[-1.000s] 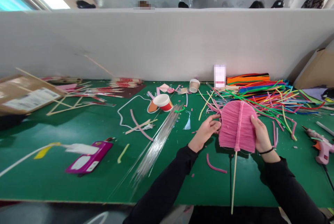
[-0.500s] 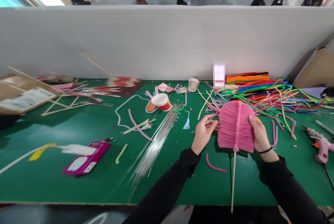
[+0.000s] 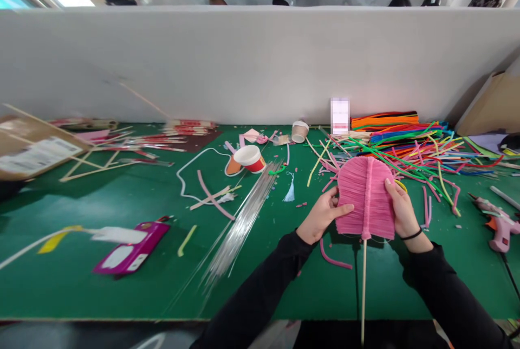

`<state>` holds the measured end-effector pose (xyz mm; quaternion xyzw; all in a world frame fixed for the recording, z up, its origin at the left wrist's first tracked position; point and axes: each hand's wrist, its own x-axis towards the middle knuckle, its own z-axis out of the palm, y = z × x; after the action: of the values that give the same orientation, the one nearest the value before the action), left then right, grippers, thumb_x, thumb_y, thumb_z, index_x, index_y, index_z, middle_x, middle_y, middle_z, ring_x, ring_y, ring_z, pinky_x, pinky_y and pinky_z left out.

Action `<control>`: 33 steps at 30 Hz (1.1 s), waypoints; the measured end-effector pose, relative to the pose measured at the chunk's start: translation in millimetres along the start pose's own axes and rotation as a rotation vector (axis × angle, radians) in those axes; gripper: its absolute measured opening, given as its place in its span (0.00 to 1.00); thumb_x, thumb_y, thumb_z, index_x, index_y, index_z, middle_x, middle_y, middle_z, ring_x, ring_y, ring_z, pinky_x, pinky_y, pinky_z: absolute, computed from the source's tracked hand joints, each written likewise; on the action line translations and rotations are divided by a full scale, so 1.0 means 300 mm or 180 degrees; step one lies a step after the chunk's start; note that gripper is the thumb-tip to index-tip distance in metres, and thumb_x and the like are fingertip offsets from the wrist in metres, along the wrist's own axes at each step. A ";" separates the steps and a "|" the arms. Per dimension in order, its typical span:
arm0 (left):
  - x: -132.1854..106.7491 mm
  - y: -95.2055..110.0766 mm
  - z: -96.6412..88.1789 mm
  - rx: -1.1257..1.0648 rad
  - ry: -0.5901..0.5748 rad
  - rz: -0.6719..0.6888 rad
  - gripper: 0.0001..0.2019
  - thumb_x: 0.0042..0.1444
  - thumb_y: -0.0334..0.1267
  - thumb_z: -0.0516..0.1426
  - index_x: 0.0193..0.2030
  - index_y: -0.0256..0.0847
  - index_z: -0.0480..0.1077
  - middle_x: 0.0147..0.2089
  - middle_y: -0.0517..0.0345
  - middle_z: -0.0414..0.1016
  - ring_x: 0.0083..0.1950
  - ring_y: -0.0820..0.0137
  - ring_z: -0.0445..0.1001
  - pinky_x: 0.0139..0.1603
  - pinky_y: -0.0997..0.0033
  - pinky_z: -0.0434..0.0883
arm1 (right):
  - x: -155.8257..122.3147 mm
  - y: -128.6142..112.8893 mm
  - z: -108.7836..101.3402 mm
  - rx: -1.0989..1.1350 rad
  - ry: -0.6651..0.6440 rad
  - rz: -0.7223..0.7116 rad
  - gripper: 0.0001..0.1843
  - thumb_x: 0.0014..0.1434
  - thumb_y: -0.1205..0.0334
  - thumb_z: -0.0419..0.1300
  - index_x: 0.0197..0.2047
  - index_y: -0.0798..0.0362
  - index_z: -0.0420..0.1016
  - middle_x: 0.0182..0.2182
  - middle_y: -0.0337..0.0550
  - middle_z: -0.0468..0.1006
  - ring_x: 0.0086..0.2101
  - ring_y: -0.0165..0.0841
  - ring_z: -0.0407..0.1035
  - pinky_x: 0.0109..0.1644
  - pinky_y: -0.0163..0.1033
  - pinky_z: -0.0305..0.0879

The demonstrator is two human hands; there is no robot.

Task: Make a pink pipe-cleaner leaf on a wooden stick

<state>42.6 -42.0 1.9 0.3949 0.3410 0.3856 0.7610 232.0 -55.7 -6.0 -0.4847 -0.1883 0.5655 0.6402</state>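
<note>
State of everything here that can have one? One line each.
Pink panel, upright, held at both edges
Stick, pointing down from the pink panel
Left grip, closed on the pink panel
Right grip, closed on the pink panel
Red-and-white cup, uncovered
Screen, lit, upright, content blurred
Glue gun, lying down, unheld; hot or cold unclear
Blue tassel, lying flat
Silver rods, loose, spread
</note>
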 end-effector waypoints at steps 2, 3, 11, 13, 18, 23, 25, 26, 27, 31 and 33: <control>0.002 0.002 -0.002 -0.0088 0.0009 -0.0082 0.29 0.39 0.36 0.71 0.48 0.37 0.68 0.37 0.53 0.81 0.35 0.63 0.80 0.42 0.61 0.74 | 0.001 0.002 -0.001 -0.0048 -0.0014 0.0012 0.16 0.44 0.50 0.72 0.34 0.48 0.79 0.31 0.37 0.81 0.30 0.34 0.74 0.34 0.38 0.74; 0.002 0.003 -0.002 -0.0129 0.0006 -0.0117 0.29 0.38 0.35 0.72 0.48 0.36 0.69 0.37 0.53 0.82 0.35 0.63 0.79 0.41 0.62 0.74 | 0.002 0.003 -0.002 -0.0078 -0.0024 0.0008 0.16 0.44 0.49 0.71 0.35 0.48 0.79 0.32 0.37 0.81 0.31 0.35 0.74 0.34 0.38 0.74; -0.003 0.007 -0.011 -0.0141 0.0017 -0.0294 0.24 0.47 0.51 0.66 0.46 0.37 0.72 0.39 0.52 0.80 0.35 0.69 0.78 0.36 0.72 0.72 | 0.020 0.007 -0.021 -0.0048 0.0080 -0.0012 0.15 0.47 0.49 0.70 0.34 0.48 0.78 0.30 0.38 0.80 0.29 0.36 0.74 0.33 0.41 0.75; -0.004 0.008 -0.017 -0.0041 0.0034 -0.0327 0.23 0.48 0.53 0.65 0.44 0.37 0.72 0.37 0.53 0.80 0.32 0.71 0.77 0.34 0.73 0.71 | 0.022 0.007 -0.022 -0.0044 0.0111 -0.0069 0.15 0.46 0.49 0.70 0.34 0.48 0.78 0.30 0.38 0.80 0.29 0.36 0.75 0.34 0.42 0.75; -0.006 0.014 -0.019 0.0014 -0.0143 -0.0246 0.28 0.42 0.41 0.71 0.50 0.36 0.69 0.35 0.54 0.80 0.33 0.68 0.78 0.39 0.69 0.72 | 0.015 0.004 -0.015 -0.0019 0.0094 -0.0035 0.15 0.45 0.49 0.71 0.33 0.47 0.78 0.31 0.38 0.81 0.30 0.36 0.75 0.34 0.42 0.76; -0.001 0.014 -0.019 -0.0009 0.0028 -0.0229 0.29 0.41 0.41 0.71 0.49 0.36 0.68 0.31 0.57 0.80 0.30 0.70 0.77 0.36 0.71 0.71 | 0.010 0.000 -0.013 -0.0024 0.0025 -0.0038 0.17 0.46 0.48 0.70 0.35 0.48 0.78 0.33 0.39 0.81 0.31 0.36 0.75 0.36 0.42 0.76; 0.000 0.013 -0.019 -0.0069 0.0029 -0.0232 0.29 0.40 0.41 0.71 0.48 0.36 0.68 0.31 0.57 0.80 0.30 0.70 0.78 0.36 0.71 0.71 | 0.010 -0.001 -0.013 -0.0044 0.0024 -0.0082 0.17 0.46 0.47 0.70 0.36 0.48 0.78 0.33 0.39 0.81 0.32 0.37 0.75 0.36 0.42 0.76; 0.000 0.013 -0.019 -0.0093 0.0021 -0.0231 0.29 0.39 0.41 0.72 0.47 0.36 0.68 0.32 0.57 0.80 0.30 0.70 0.78 0.36 0.71 0.71 | 0.010 0.000 -0.012 -0.0047 0.0020 -0.0090 0.17 0.46 0.47 0.70 0.36 0.48 0.78 0.34 0.39 0.81 0.33 0.37 0.75 0.37 0.42 0.76; 0.000 0.013 -0.018 -0.0111 0.0012 -0.0228 0.28 0.39 0.41 0.72 0.47 0.36 0.68 0.32 0.56 0.80 0.30 0.70 0.78 0.36 0.71 0.71 | 0.010 0.000 -0.013 -0.0048 0.0015 -0.0093 0.17 0.46 0.47 0.70 0.36 0.48 0.78 0.33 0.39 0.81 0.33 0.37 0.75 0.36 0.42 0.76; 0.002 0.011 -0.017 -0.0135 -0.0005 -0.0202 0.27 0.39 0.40 0.72 0.45 0.36 0.69 0.33 0.56 0.80 0.31 0.68 0.78 0.37 0.69 0.71 | 0.008 0.004 -0.013 -0.0056 0.0017 -0.0129 0.17 0.46 0.47 0.70 0.36 0.47 0.78 0.33 0.39 0.81 0.32 0.37 0.75 0.37 0.42 0.76; 0.004 0.010 -0.018 -0.0136 0.0007 -0.0188 0.27 0.40 0.41 0.71 0.46 0.37 0.69 0.33 0.56 0.81 0.31 0.68 0.78 0.38 0.68 0.72 | 0.010 0.007 -0.013 -0.0029 0.0040 -0.0148 0.17 0.46 0.47 0.70 0.36 0.47 0.78 0.34 0.39 0.81 0.32 0.36 0.74 0.37 0.42 0.75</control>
<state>37.8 -37.8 1.6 0.3679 0.3450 0.3706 0.7799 234.8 -54.8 -10.5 -0.4867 -0.1980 0.5465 0.6521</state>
